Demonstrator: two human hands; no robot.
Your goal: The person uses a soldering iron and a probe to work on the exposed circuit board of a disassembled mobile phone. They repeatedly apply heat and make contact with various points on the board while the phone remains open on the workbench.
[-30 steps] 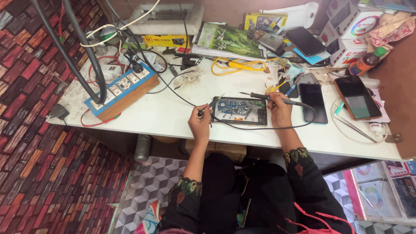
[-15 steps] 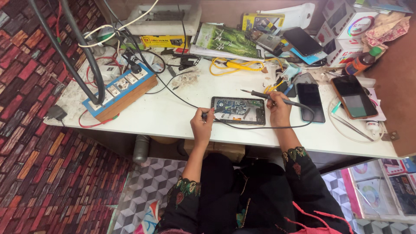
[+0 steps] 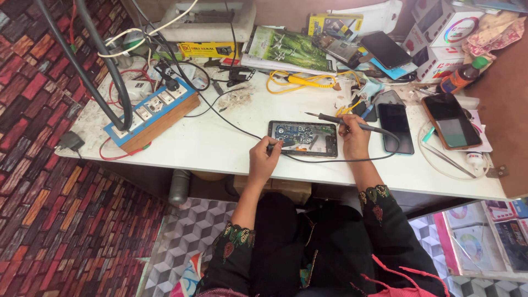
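1. White surface (image 3: 220, 148): we log it as the largest item, scuffed, carrying everything below; patterned brick-look floor (image 3: 49, 220) to its left.

2. Power strip (image 3: 151, 113): wooden body with a blue and white socket face, lying at an angle on the left part of the surface, with black cables (image 3: 104, 71) and red wires running to it.

3. Green printed booklet (image 3: 289, 49): at the back of the surface, with a yellow-handled tool (image 3: 300, 81) and its yellow lead just in front.

4. Opened phone (image 3: 303, 138): back cover off, blue circuit board showing, lying flat and lengthwise near the front edge of the surface, between our two hands.

5. Two dark phones: one (image 3: 396, 127) just right of the right hand, screen up; another (image 3: 451, 120) in a brown case further right. A third dark handset (image 3: 385, 49) rests at the back.

6. Left hand (image 3: 265, 162): fingers curled at the lower left corner of the opened phone, touching its edge and pinching a small dark item that we cannot identify.

7. Right hand (image 3: 356, 137): fingers closed around the dark handle of a soldering iron (image 3: 338, 119), at the right end of the opened phone. The iron lies nearly level, its thin tip pointing left above the phone's upper edge; its black cord (image 3: 330, 160) loops along the front of the surface.

8. Small bottle (image 3: 459, 80): orange with a green cap, at the right rear.
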